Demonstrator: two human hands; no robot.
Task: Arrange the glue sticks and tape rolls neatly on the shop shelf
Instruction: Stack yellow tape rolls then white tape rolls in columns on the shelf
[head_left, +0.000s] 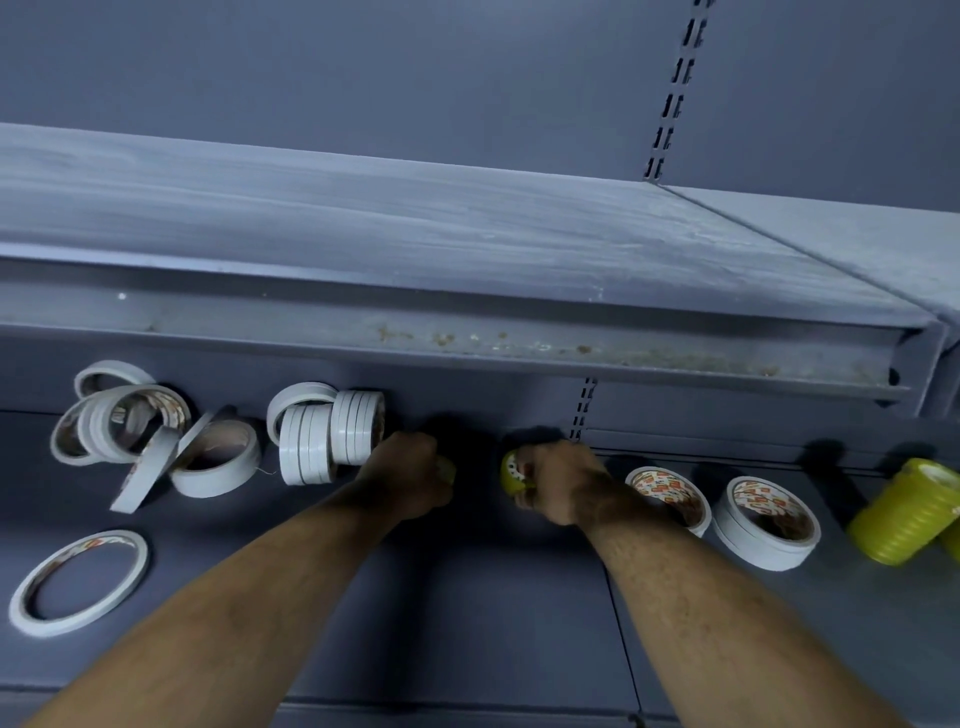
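Both my hands reach to the back of the grey lower shelf (467, 597). My left hand (410, 475) grips a yellow-green tape roll (447, 469), mostly hidden by the fingers. My right hand (558, 480) grips another yellow-green tape roll (511, 474), its printed core facing left. Upright stacks of white tape rolls (332, 441) stand just left of my left hand. Further left lies a loose heap of white rolls (150, 436). A thin white roll (78, 582) lies flat at the front left. No glue sticks are in view.
Right of my right hand sit two flat stacks of white tape (670, 496) (766, 522). A stack of yellow-green rolls (906, 512) lies on its side at the far right. The upper shelf (467, 249) overhangs the back of the lower one.
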